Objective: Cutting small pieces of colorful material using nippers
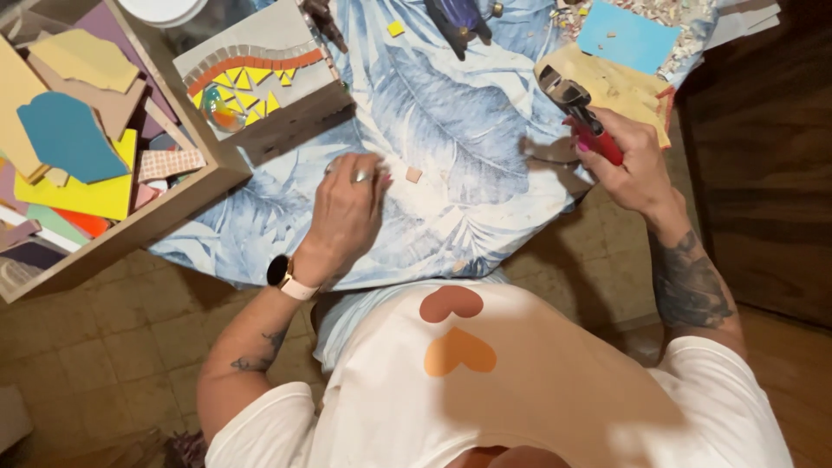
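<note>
small pink tile piece (413, 174): lies flat on the blue leaf-print cloth (468, 130), just right of the left hand (347, 212), whose curled fingers press the cloth, holding nothing. right hand (628, 165), farther off, grips red-handled nippers (579, 113), pointing up-left.

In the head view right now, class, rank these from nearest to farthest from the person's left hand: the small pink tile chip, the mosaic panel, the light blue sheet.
1. Small pink tile chip: on the cloth, just right of the left hand.
2. Mosaic panel: up and left, beside the wooden tray.
3. Light blue sheet: far top right, beyond the right hand holding the red-handled nippers.
</note>
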